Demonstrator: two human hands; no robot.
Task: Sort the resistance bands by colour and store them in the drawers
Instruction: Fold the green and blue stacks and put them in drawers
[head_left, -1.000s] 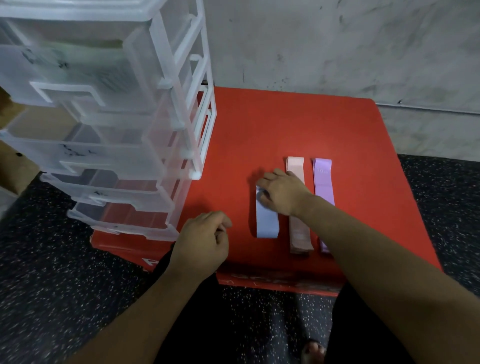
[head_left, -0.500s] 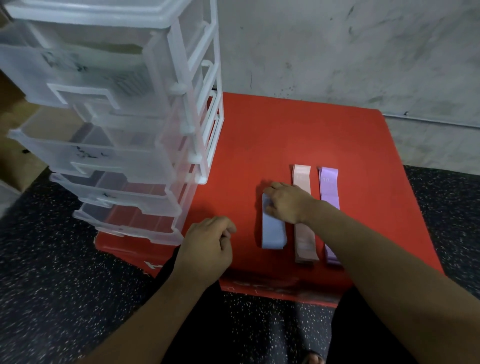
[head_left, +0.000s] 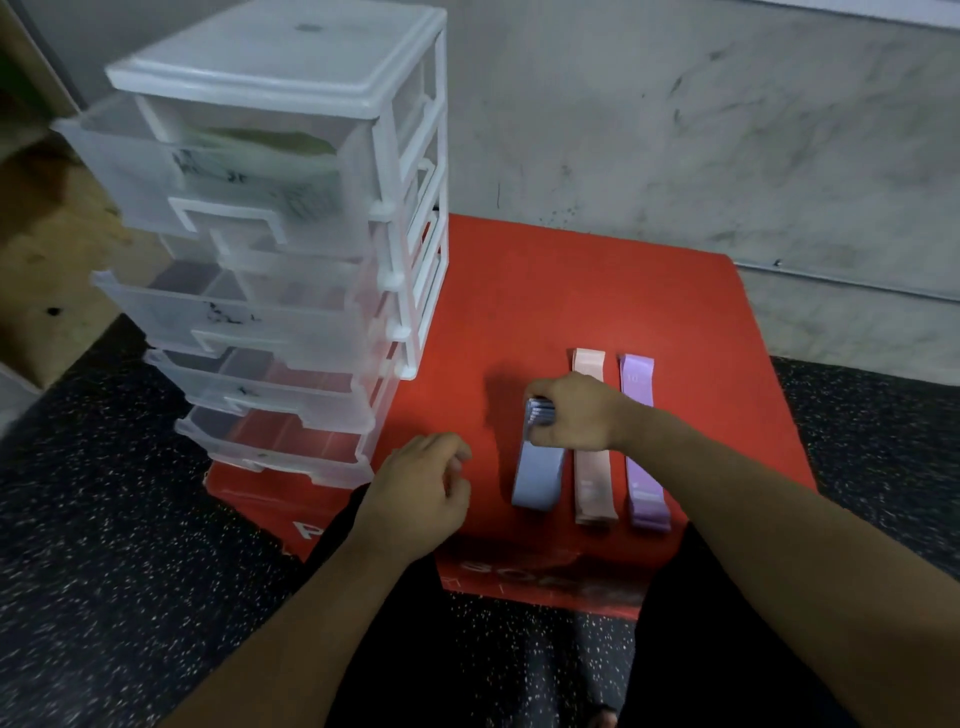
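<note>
My right hand grips the blue band's far end. My left hand sits just left of it, loosely curled, holding nothing, with the drawers further left.

Drawer unit stands on the surface, left side. To its right, three bands lie side by side toward the near edge: left band, middle band, right band. Right hand on the left band's far end. Left hand between unit and bands. Wall behind.
</note>
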